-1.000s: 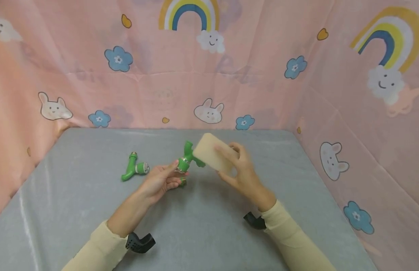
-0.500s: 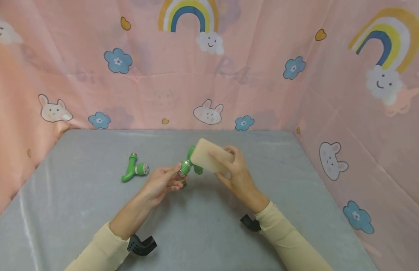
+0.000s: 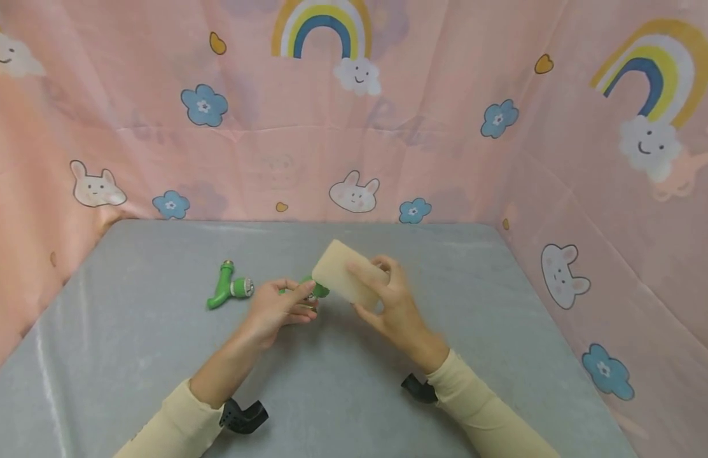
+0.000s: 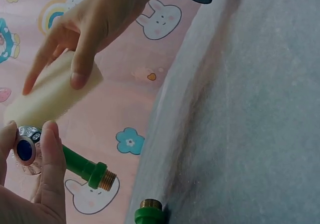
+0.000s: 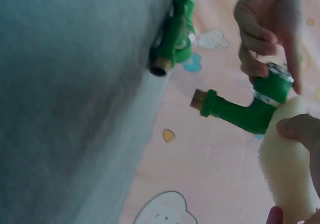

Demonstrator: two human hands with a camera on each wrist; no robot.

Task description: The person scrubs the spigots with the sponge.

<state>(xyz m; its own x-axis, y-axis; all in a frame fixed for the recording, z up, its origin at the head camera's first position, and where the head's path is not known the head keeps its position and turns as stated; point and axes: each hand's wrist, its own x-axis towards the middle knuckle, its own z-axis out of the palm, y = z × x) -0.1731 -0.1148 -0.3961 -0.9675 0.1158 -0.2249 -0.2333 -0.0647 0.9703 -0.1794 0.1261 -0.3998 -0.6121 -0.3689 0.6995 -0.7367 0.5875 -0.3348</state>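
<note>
My left hand (image 3: 273, 310) pinches a green faucet (image 5: 242, 115) by its silver-patterned knob (image 4: 30, 151) between thumb and fingers. The faucet is off the table, and its brass threaded end (image 5: 198, 99) points away from the knob. In my right hand (image 3: 392, 304) is a cream sponge (image 3: 341, 272), gripped between thumb and fingers. One end of the sponge lies against the faucet body in the right wrist view, covering part of it. From the head view, the sponge and left fingers hide most of the faucet.
A second green faucet (image 3: 223, 287) lies on the grey cloth-covered table (image 3: 342, 394), left of my left hand. Pink printed curtains (image 3: 308, 140) stand behind and beside the table. A black camera mount (image 3: 245, 416) juts from the left wrist, another (image 3: 418, 388) from the right.
The sponge and right hand have moved left and down along the faucet, toward my left hand. The held faucet has turned and is now mostly covered in the head view.
</note>
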